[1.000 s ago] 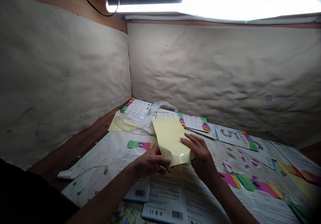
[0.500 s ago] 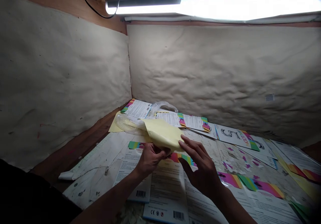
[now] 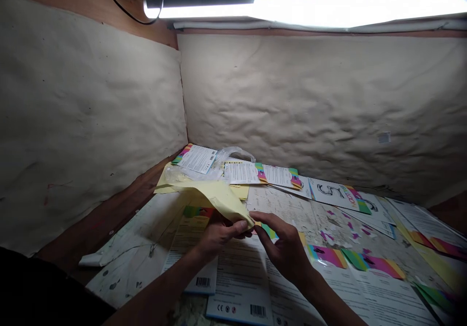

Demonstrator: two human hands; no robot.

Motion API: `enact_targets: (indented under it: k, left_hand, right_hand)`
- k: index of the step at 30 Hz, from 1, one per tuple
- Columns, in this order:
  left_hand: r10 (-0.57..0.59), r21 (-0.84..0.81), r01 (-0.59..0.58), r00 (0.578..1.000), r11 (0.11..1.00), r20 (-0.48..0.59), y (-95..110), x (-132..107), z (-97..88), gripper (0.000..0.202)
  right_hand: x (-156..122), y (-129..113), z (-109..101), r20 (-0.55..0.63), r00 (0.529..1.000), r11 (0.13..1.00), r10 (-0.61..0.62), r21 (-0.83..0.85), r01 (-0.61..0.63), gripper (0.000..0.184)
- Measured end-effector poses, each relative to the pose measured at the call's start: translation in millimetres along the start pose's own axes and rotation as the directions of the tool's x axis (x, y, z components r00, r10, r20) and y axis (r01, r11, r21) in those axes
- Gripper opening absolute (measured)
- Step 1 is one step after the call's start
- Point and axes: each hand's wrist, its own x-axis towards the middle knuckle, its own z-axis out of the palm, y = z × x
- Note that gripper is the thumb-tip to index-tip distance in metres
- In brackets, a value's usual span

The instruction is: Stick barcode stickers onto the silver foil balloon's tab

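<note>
In front of the plastic bag (image 3: 191, 172), our left hand (image 3: 219, 232) is gripping the yellow sheet (image 3: 221, 197), right hand (image 3: 282, 241) pinching its corner. We are apparently working this edge, next needing steady tension.

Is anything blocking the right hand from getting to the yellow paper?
Nothing visible is: the fingers of the right hand are right at the near end of the yellow paper. The left hand holds it beside them.
</note>
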Motion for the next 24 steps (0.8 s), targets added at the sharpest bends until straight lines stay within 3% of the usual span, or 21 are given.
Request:
enact_targets:
  k: [4,11,19,24]
  left_hand:
    - [0.021,0.048,-0.018,0.998,0.999,-0.054,-3.0,1.9,0.1,0.038]
    - [0.063,0.043,-0.061,0.997,0.997,-0.044,-6.6,2.7,1.5,0.036]
    - [0.065,0.149,-0.054,0.996,0.987,-0.069,-11.5,3.7,3.0,0.033]
    - [0.033,0.314,-0.015,0.998,0.949,-0.052,-8.6,2.3,2.3,0.027]
  right_hand:
    - [-0.9,-1.1,0.8,0.003,1.000,1.000,-0.018,0.021,0.018,0.027]
    - [-0.7,-1.9,2.8,0.035,0.992,0.992,0.121,0.040,-0.122,0.024]
    - [-2.5,5.7,5.6,-0.048,0.994,0.991,0.100,-0.089,-0.104,0.017]
    - [0.2,0.0,-4.9,0.002,0.995,0.979,0.103,-0.177,-0.101,0.017]
